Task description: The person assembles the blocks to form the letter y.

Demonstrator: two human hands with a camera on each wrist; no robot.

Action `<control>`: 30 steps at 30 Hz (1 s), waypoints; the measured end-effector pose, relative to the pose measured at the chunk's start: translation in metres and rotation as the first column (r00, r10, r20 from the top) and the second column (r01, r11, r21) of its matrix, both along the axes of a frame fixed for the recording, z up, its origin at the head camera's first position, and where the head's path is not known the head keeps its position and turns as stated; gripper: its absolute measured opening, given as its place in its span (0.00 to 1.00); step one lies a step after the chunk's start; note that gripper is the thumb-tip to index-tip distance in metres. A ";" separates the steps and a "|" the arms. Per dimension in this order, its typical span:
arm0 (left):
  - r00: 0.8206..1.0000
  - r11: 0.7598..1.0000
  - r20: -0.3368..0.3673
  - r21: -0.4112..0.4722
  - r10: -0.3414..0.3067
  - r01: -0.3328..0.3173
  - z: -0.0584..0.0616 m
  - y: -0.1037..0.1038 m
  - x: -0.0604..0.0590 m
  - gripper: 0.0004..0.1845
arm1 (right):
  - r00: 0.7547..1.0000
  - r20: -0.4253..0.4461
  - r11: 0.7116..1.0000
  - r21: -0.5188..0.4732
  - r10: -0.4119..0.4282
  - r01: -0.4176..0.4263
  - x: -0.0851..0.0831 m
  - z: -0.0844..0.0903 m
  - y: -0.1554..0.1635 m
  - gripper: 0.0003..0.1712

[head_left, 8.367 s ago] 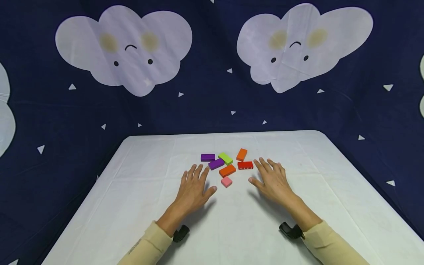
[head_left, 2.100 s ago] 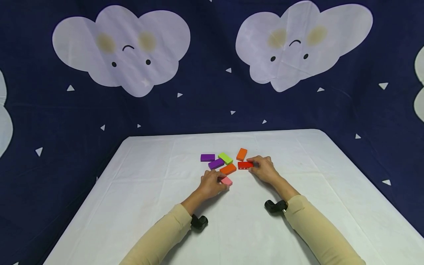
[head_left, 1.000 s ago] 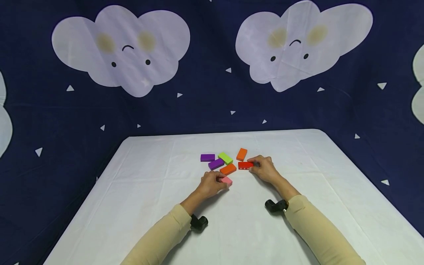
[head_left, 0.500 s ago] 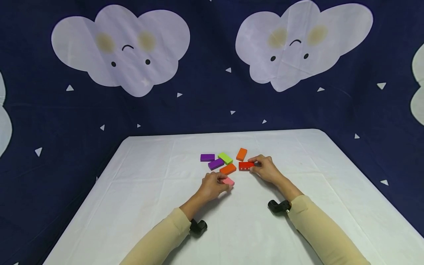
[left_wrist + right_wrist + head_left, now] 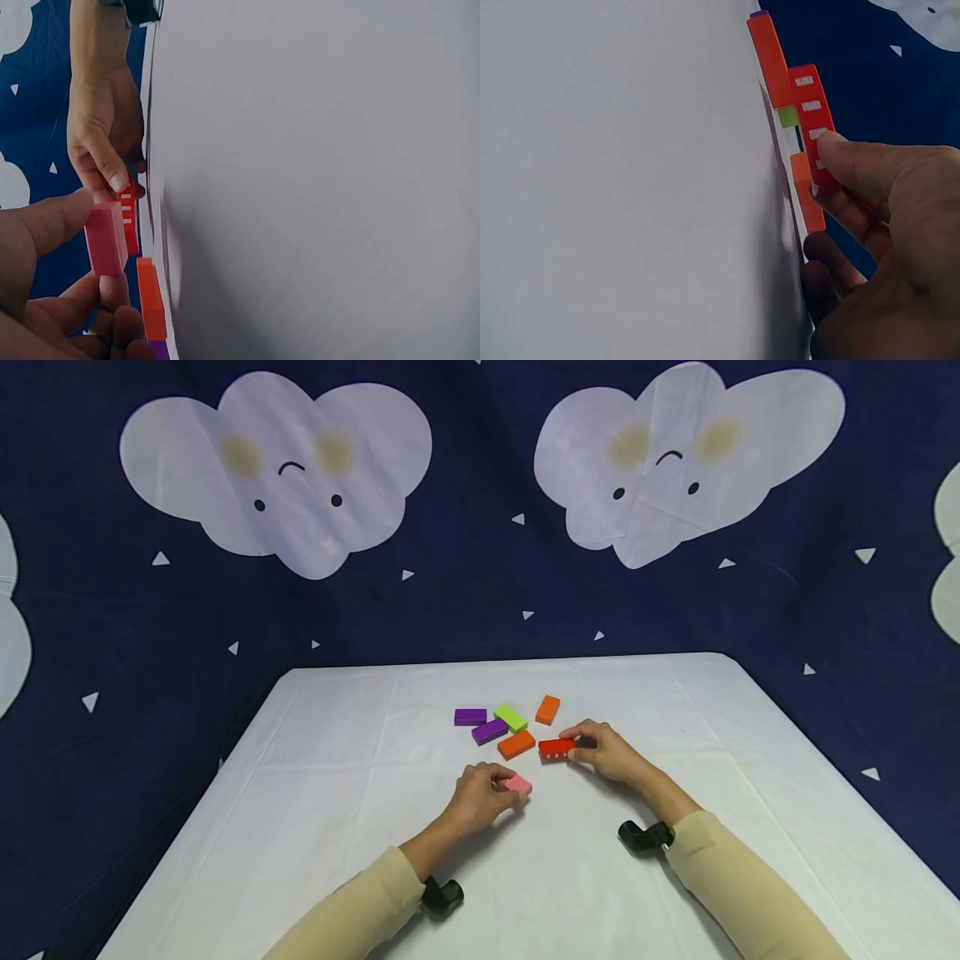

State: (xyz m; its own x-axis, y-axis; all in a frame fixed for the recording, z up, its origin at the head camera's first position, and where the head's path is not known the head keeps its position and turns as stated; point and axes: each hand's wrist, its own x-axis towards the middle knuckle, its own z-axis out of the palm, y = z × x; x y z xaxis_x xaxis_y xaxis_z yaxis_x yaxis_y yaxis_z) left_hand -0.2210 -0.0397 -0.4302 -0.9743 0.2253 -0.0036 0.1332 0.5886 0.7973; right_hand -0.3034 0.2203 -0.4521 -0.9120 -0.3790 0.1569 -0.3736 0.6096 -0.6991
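Note:
My left hand point(image 5: 477, 795) pinches a small pink block point(image 5: 518, 785) between thumb and fingers, just in front of the group of blocks. In the left wrist view the pink block point(image 5: 106, 238) is held by its two ends, thumb above and a fingertip below. To the right, my right hand point(image 5: 611, 753) grips one end of a longer red block point(image 5: 555, 750). White rectangular marks run along the side of that red block point(image 5: 812, 120) in the right wrist view, with the thumb over part of them. The remaining fingers of that hand are curled beneath.
Behind the hands lie two purple blocks point(image 5: 470, 717), a lime green block point(image 5: 511, 718) and two orange blocks point(image 5: 517, 744) on a white-covered table point(image 5: 330, 760). A dark blue cloth point(image 5: 465, 610) with cloud prints hangs beyond the far table edge.
Both hands, at first spread open, have closed on the pink and red blocks. In the last half second both blocks have come toward the near side, away from the other blocks, which stay put.

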 end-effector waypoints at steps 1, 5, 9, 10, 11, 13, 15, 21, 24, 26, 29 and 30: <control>1.000 1.000 0.002 0.001 0.002 -0.002 0.000 0.000 0.002 0.19 | 1.000 0.001 1.000 -0.006 0.015 -0.015 0.000 0.000 0.000 0.17; 1.000 1.000 -0.002 0.016 0.008 -0.008 -0.002 0.001 0.008 0.19 | 0.999 -0.001 0.999 -0.008 0.051 -0.051 0.002 -0.001 0.003 0.17; 0.999 1.000 -0.035 0.027 0.006 -0.005 -0.003 0.002 0.013 0.19 | 0.997 0.023 0.997 -0.014 0.078 -0.078 0.004 -0.001 0.004 0.18; 0.999 1.000 -0.045 0.027 0.005 -0.004 -0.004 0.002 0.014 0.18 | 0.996 0.030 0.996 -0.018 0.084 -0.083 0.005 -0.001 0.004 0.17; 0.999 1.000 -0.050 0.025 0.004 -0.003 -0.004 0.002 0.015 0.18 | 0.996 0.037 0.996 -0.018 0.086 -0.085 0.006 -0.001 0.004 0.18; 0.999 1.000 -0.053 0.016 0.003 -0.002 -0.005 0.003 0.017 0.18 | 0.995 0.039 0.995 -0.020 0.096 -0.095 0.008 -0.001 0.004 0.17; 0.999 1.000 -0.047 0.008 0.001 -0.001 -0.007 0.003 0.019 0.17 | 0.994 0.047 0.994 -0.029 0.103 -0.102 0.010 -0.001 0.004 0.17; 0.998 0.999 -0.058 -0.042 -0.015 0.013 -0.011 0.003 0.023 0.15 | 0.990 0.051 0.990 -0.038 0.134 -0.132 0.013 -0.004 0.004 0.18; 0.997 0.998 -0.075 -0.063 -0.023 0.019 -0.012 0.002 0.024 0.15 | 0.987 0.057 0.989 -0.030 0.148 -0.146 0.015 -0.004 0.004 0.18; 0.996 0.997 -0.089 -0.069 -0.027 0.021 -0.013 0.002 0.024 0.15 | 0.985 0.064 0.987 -0.024 0.157 -0.156 0.016 -0.003 0.004 0.18; 0.993 0.997 -0.115 -0.075 -0.031 0.023 -0.014 0.002 0.025 0.15 | 0.981 0.069 0.983 -0.018 0.182 -0.181 0.017 -0.001 0.004 0.18; 0.992 0.997 -0.125 -0.079 -0.033 0.023 -0.014 0.002 0.025 0.15 | 0.979 0.069 0.982 -0.018 0.190 -0.189 0.017 -0.001 0.004 0.18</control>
State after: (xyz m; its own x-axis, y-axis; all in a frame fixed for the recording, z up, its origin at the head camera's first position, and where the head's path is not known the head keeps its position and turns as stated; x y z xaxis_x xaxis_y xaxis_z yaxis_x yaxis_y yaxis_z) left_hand -0.1958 -0.0378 -0.4443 -0.9613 0.2564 0.1008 0.2474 0.6426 0.7251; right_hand -0.2869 0.2242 -0.4533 -0.8328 -0.5444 0.1006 -0.4315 0.5245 -0.7340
